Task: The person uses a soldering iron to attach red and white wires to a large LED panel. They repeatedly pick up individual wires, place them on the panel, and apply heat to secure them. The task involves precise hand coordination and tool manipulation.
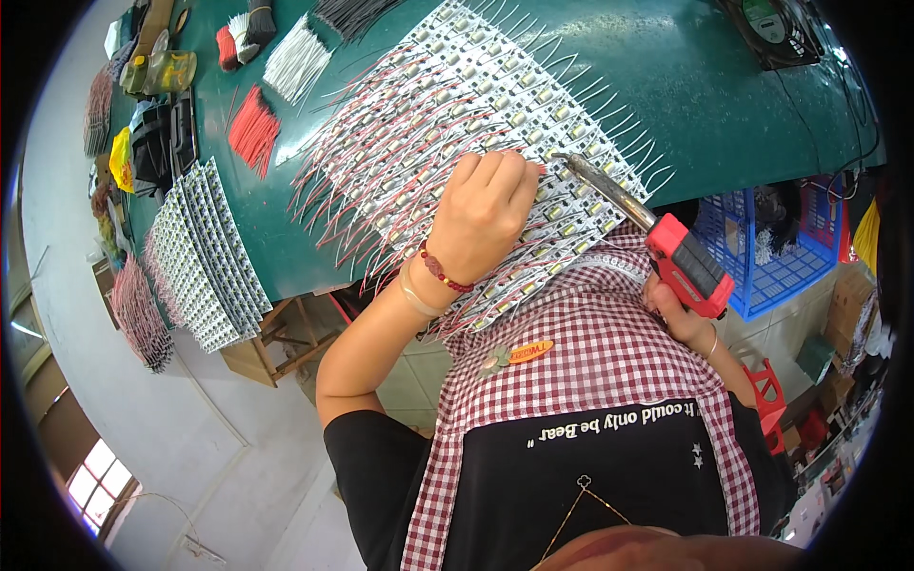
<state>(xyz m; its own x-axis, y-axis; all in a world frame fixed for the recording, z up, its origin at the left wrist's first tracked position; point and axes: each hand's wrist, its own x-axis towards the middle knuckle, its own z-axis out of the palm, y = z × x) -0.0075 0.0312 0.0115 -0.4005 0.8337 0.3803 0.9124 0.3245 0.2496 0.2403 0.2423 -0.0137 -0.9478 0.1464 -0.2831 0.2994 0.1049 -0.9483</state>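
Observation:
A large white circuit-board panel (505,90) with rows of small LED modules lies on the green table, overhanging its near edge toward my apron. Red and white wires stick out along the panel's left side, and white ones along its right. My left hand (484,205) is closed in a pinch over the middle of the panel, with a bit of red wire (543,170) showing at the fingertips. In my right hand (678,314) is a red and black soldering gun (687,265). Its metal tip meets or hovers just over the panel, close to my left fingertips; contact is unclear.
Loose red wires (254,131) and white wires (296,59) lie on the green table (685,105) at the left. Finished-looking wired panels (205,257) hang over the table's left side. A black fan (776,33) stands far right, and a blue crate (752,252) sits below the edge.

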